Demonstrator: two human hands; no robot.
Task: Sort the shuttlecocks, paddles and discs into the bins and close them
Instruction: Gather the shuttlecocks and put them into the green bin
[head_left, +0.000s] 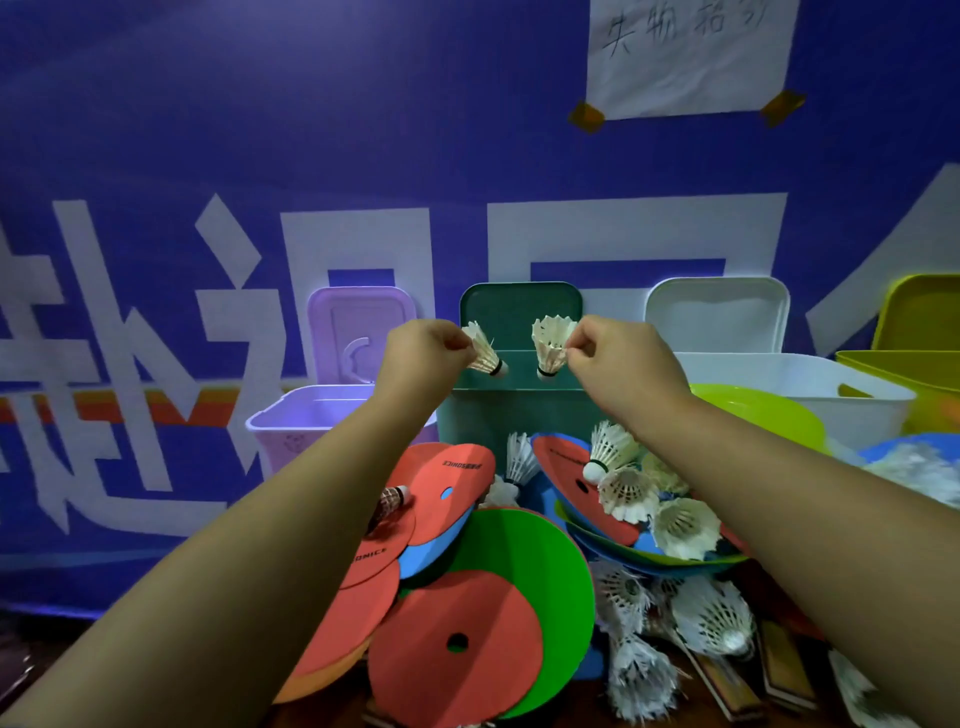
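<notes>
left hand (427, 349) pinching shuttlecock (485, 354), right hand (615, 356) pinching second shuttlecock (550, 345), both over open green bin (511, 415), contents hidden

Looked like a sports venue's lost-property or storage corner. Backed onto a blue banner (156, 156) with big white characters, with a handwritten paper note (685, 57) taped on it. Held a row of lidded plastic bins (519, 410) behind heaped shuttlecocks (685, 525), discs (467, 613) and wooden paddles (779, 660).
</notes>
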